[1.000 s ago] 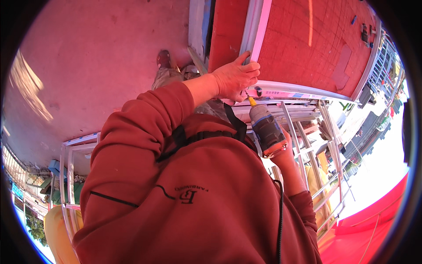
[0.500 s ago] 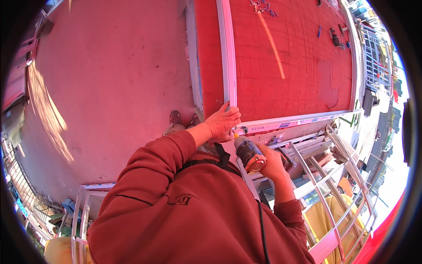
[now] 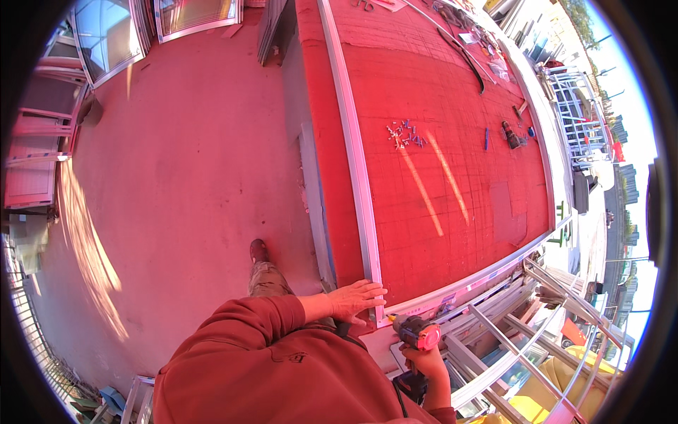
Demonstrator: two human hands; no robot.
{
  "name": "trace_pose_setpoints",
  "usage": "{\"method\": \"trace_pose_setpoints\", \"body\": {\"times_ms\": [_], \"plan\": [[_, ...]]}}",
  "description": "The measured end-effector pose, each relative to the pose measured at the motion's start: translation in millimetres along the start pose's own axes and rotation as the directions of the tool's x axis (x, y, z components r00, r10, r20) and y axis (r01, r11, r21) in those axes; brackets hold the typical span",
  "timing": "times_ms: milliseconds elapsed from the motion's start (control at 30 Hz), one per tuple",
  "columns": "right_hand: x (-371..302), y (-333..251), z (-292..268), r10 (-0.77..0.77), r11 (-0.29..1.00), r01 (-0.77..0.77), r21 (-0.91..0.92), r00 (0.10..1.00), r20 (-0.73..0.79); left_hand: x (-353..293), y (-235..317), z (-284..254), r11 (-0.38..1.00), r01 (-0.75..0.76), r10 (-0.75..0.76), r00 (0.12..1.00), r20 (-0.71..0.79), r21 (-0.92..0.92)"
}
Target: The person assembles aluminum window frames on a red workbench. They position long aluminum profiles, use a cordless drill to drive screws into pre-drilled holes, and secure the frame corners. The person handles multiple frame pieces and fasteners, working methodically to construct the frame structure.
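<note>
Two hands at near corner of metal frame, drill in the right

Left hand lies over the near end of the long pale bar, fingers stretched out across it, not curled into a fist. Right hand is closed around the grip of a dark power drill with a red back end. Hands apart, drill just right of the left hand. Drill's yellow nose points left at the corner; can't tell if the tip touches metal.

Long bar runs from that corner to the far side, along the left part of a red work surface. Near bar runs off to the right along the surface's near edge.

On the red surface, farther off: scattered pile of small pieces, too small to identify; right of it a thin blue item and a dark tool. Metal racks stand near right, beyond the drill. Framed glass panels far left. One shoe on the floor, left of the surface.
</note>
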State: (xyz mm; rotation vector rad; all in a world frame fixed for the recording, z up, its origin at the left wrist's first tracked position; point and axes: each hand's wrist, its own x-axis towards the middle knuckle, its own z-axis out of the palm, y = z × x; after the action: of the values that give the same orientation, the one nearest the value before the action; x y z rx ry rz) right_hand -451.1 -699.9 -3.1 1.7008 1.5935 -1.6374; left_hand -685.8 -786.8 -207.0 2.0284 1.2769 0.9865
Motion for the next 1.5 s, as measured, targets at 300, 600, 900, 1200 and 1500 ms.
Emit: {"method": "trace_pose_setpoints", "body": {"times_ms": [300,600,900,1200,1500], "plan": [[57,-156,94,-0.434,0.890,0.401,-0.215,0.891,-0.132,-183,-87,-189,0.803,0.594,-0.574,0.794,-0.201,0.050],[122,-342,131,-0.647,0.753,0.611,-0.242,0.756,-0.103,-260,-158,-339,0.623,0.780,-0.738,0.559,-0.378,-0.062],[286,-584,118,-0.685,0.707,0.495,-0.505,0.658,-0.313,-246,-281,-501,0.396,0.900,-0.918,0.379,-0.119,-0.183],[537,-777,87,-0.723,0.663,0.327,-0.674,0.512,-0.464,-272,-367,-607,0.054,0.926,-0.998,0.037,-0.055,-0.373],[494,-736,149,-0.798,0.568,0.509,-0.647,0.151,-0.583,-264,-439,-694,-0.028,0.961,-0.977,0.032,0.212,-0.273]]}}
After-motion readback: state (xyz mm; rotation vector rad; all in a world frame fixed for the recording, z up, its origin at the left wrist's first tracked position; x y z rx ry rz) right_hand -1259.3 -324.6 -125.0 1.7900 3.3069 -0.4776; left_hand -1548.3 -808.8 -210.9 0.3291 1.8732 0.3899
